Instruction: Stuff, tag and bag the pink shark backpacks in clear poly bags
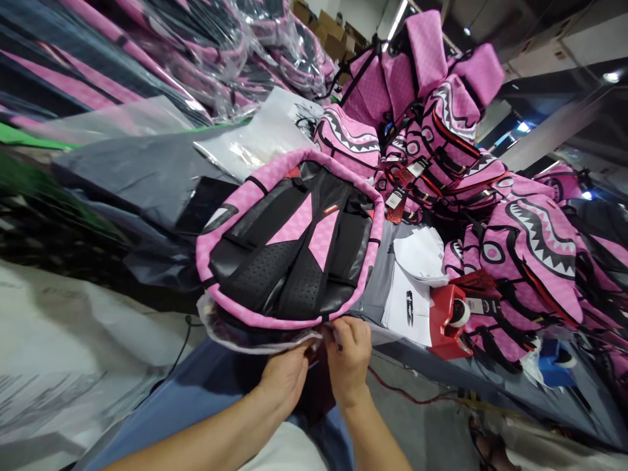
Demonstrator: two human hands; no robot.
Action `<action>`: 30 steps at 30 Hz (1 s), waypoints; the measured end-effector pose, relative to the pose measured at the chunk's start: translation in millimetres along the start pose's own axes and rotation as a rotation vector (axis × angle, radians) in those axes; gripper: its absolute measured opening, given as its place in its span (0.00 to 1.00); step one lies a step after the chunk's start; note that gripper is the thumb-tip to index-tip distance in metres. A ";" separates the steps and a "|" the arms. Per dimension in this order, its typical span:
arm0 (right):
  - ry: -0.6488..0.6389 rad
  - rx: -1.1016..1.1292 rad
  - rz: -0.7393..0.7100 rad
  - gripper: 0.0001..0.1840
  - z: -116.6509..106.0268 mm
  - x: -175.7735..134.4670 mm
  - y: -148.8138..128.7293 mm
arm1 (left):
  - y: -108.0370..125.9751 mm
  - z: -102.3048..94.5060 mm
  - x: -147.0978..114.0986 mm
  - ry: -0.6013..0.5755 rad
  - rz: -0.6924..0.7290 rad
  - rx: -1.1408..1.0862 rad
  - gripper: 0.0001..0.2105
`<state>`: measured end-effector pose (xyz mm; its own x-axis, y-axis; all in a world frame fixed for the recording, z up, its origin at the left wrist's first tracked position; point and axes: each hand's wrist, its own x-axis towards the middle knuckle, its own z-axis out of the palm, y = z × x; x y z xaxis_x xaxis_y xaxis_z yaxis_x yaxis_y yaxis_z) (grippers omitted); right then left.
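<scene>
A pink and black backpack (346,252) lies back side up at the table's near edge, its straps and padded back panel showing. A clear plastic bag (245,341) bunches along its near end. My left hand (287,371) is closed, pinching the rim of this bag just below the backpack. Close beside it, my right hand (349,353) is also closed, with its fingertips on the bag's rim against the pink edge. The fingertips of both hands are partly hidden.
Pink shark-mouth backpacks (532,242) are piled on the right; plastic-wrapped ones (196,46) are stacked at the back left. White papers (402,294) with a black pen (409,307), a red tape dispenser (444,333) and a blue tape dispenser (554,366) lie along the table (137,167).
</scene>
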<state>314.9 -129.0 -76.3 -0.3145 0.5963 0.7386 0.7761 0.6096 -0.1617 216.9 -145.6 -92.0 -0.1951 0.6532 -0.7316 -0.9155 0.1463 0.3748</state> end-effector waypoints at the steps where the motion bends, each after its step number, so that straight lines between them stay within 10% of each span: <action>1: 0.001 -0.014 -0.022 0.06 4.6 -0.3 -0.2 | 1.2 0.0 -0.6 0.024 -0.001 0.011 0.10; 6: 0.025 -0.074 -0.171 0.12 15.0 -0.3 2.4 | 9.1 -4.9 -11.6 0.093 -0.052 0.098 0.10; 16: -0.406 -0.002 -0.318 0.16 -18.7 9.4 -0.5 | 25.4 12.1 -34.5 0.100 -0.244 0.103 0.15; 30: -0.095 -0.122 -0.094 0.08 4.6 -2.7 -17.5 | 28.2 8.8 -34.1 0.083 -0.255 0.033 0.14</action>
<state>299.6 -138.9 -78.5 -0.4349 0.5898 0.6804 0.7994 0.6007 -0.0098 200.8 -157.2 -51.6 0.0108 0.5296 -0.8482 -0.9269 0.3236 0.1902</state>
